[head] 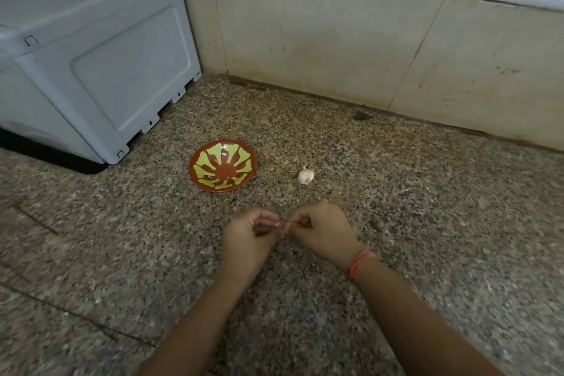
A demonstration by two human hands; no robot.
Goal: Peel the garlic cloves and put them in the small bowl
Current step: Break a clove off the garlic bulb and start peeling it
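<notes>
Close above the speckled bench [122, 238], my left hand [248, 236] and right hand [325, 233] meet, the fingers [268, 218] of both curled, pinching one garlic clove [284, 225] between them. Beyond sits the small bowl [195, 174], red and yellow. A garlic bulb [306, 176] lies near its right. Farther left, a grey appliance [91, 55] stands by the wall.

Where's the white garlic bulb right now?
Head view: the small white garlic bulb lies on the speckled granite counter, right of the red bowl with yellow-green petals, beyond the right hand.
</notes>
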